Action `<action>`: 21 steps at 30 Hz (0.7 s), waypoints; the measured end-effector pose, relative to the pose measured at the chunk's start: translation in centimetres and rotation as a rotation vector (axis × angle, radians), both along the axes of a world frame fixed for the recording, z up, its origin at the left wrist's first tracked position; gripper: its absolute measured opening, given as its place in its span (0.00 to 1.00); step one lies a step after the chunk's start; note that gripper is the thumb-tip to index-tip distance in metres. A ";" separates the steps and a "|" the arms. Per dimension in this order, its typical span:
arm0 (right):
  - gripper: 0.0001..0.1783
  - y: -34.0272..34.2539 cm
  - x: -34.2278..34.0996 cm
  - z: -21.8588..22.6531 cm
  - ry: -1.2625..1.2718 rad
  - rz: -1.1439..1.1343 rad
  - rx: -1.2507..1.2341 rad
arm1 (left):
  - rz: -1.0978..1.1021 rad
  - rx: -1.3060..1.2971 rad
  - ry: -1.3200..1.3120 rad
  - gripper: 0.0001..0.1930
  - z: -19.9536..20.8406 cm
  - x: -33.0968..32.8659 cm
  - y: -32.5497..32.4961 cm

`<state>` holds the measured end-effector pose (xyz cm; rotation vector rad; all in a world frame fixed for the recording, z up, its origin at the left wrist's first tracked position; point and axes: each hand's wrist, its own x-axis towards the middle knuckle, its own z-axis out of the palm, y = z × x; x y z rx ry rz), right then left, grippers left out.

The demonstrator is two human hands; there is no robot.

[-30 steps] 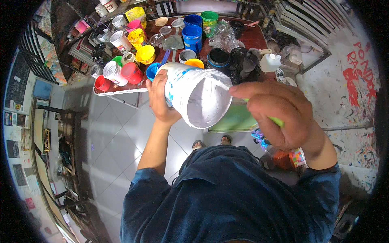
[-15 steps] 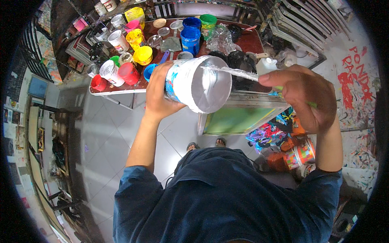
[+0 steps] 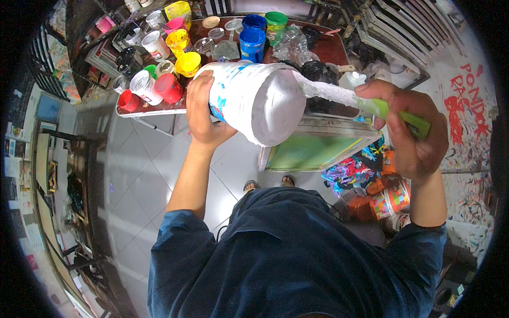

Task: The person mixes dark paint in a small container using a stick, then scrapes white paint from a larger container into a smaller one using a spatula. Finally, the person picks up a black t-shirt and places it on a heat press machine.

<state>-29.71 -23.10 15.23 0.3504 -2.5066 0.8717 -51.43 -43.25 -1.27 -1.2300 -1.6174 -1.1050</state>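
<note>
Two hands shared the work: my left hand [image 3: 204, 108] curved wide around the white bucket [image 3: 238, 93], tipped in front of the surface [image 3: 331, 50], while my right hand [image 3: 416, 122] closed on the green-handled stirrer [image 3: 334, 94], its paint-coated end at the rim. I judged this a scraping or stirring step; the next move called for a steady bucket and a controlled stroke. Blue tubs [image 3: 252, 45] and a red pot [image 3: 168, 89] crowded behind; a green-panelled frame [image 3: 313, 148] stood below, within drip reach.
</note>
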 end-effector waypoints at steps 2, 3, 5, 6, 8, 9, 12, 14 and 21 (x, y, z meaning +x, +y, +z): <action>0.08 -0.3 0.1 -0.4 0.010 -0.034 -0.047 | 0.013 0.012 0.001 0.37 -0.2 -0.1 0.0; 0.08 -0.7 0.1 -0.8 0.024 -0.059 -0.082 | 0.020 0.017 0.000 0.38 -0.3 0.0 0.0; 0.08 -1.1 0.4 -1.3 0.023 -0.102 -0.175 | 0.034 0.034 -0.004 0.39 -0.5 0.0 0.1; 0.08 -1.3 0.6 -1.4 0.007 -0.120 -0.232 | 0.042 0.045 -0.007 0.39 -0.8 0.0 0.1; 0.07 -1.6 0.7 -1.9 0.007 -0.132 -0.318 | 0.063 0.047 -0.015 0.40 -0.9 0.0 0.0; 0.08 -1.7 0.7 -2.1 0.023 -0.126 -0.348 | 0.076 0.039 -0.019 0.41 -0.9 0.1 -0.1; 0.08 -1.9 0.5 -3.2 0.080 -0.136 -0.483 | 0.076 0.029 -0.033 0.42 -1.4 0.1 -0.3; 0.08 -2.1 0.6 -3.7 0.100 -0.164 -0.581 | 0.081 0.026 -0.030 0.43 -1.6 0.2 -0.3; 0.07 -2.8 1.0 -4.6 -0.003 -0.281 -0.739 | 0.098 0.030 -0.043 0.42 -2.1 1.0 0.1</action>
